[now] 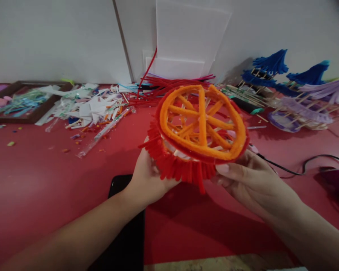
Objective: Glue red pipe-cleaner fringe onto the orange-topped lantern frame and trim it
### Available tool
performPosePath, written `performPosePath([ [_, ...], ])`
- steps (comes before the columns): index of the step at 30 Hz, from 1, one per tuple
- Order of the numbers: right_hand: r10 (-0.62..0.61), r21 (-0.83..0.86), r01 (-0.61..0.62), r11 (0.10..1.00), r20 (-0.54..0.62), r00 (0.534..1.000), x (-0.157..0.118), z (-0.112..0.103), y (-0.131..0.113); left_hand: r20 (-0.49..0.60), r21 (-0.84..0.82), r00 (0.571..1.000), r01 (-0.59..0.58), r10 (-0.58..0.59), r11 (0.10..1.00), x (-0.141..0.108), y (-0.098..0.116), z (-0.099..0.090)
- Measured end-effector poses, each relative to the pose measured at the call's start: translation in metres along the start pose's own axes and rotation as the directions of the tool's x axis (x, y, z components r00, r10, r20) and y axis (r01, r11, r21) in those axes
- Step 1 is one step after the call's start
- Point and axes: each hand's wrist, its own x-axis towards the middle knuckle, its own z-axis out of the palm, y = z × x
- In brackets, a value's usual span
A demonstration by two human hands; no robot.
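A round craft piece [202,116] of orange and red fuzzy strips is held up above the red table. Its orange ring has crossing spokes like a wheel, and short red strips fringe its lower side. My left hand [151,178] grips it from the lower left, with the fingers mostly hidden behind the fringe. On the right, my right hand [247,175] is closed on the rim, thumb against the red edge.
Paper and plastic scraps [96,109] lie at the left by a brown frame [31,119]. Red strips [169,84] and sticks [243,94] sit behind. Blue [271,64] and lilac [305,107] models stand right. A black object [127,233] lies under my left forearm; a cable [296,173] runs right.
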Motion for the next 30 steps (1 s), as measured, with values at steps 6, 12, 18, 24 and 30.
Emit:
performPosePath([
  [6,-0.329,-0.766,0.347,0.540,0.188,0.926,0.003,-0.012,0.009,-0.180,-0.026,0.983,-0.051,0.045,0.998,0.003,-0.013,-0.002],
  [12,-0.260,-0.843,0.537,-0.034,0.526,0.810,0.012,-0.011,0.024,-0.179,0.022,0.983,-0.037,0.041,0.999,0.002,-0.009,-0.001],
  [18,-0.304,-0.859,0.511,0.022,0.481,0.822,0.018,-0.012,0.027,-0.168,0.002,0.983,-0.070,0.069,0.998,0.004,-0.008,-0.001],
  [24,-0.331,-0.892,0.434,0.129,0.373,0.867,0.013,-0.014,0.022,-0.199,0.007,0.976,-0.092,0.091,0.996,0.007,-0.013,-0.001],
  [30,-0.200,-0.861,0.507,0.039,0.490,0.848,0.019,-0.014,0.030,-0.214,0.028,0.974,-0.069,0.073,0.997,0.007,-0.014,-0.001],
])
